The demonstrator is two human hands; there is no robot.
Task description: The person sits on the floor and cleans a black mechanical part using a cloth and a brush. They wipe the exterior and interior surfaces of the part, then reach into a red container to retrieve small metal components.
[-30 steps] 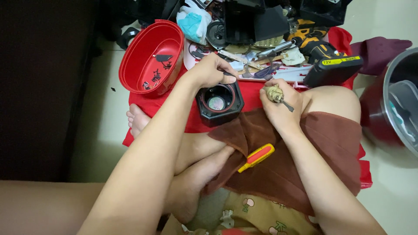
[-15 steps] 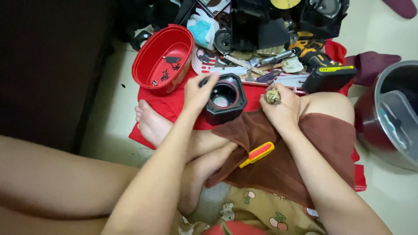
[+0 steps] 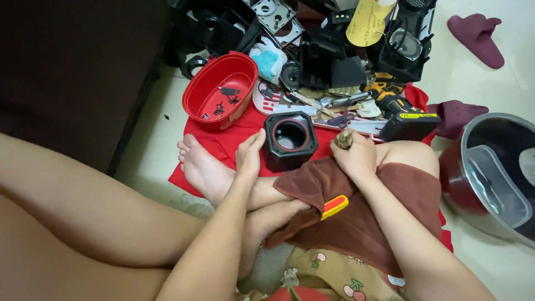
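A black hexagonal housing with a round opening (image 3: 290,139) stands on the red cloth (image 3: 231,136) in front of me. My left hand (image 3: 249,156) rests open just left of it, fingers beside its wall. My right hand (image 3: 354,156) sits on my knee, closed around a small brownish part (image 3: 344,138) that sticks up from the fist. A brown towel (image 3: 362,217) covers my lap, with a red and yellow screwdriver handle (image 3: 334,206) lying on it.
A red oval tub (image 3: 220,92) with small dark parts stands at the back left. Black machine parts and tools (image 3: 345,61) crowd the back. A black and yellow battery pack (image 3: 409,124) lies right, a grey pot (image 3: 493,173) far right, a maroon slipper (image 3: 473,30) beyond.
My left hand has come off the top of the black housing and dropped to its left side. The view has shifted, so everything sits lower. My right hand keeps the small part.
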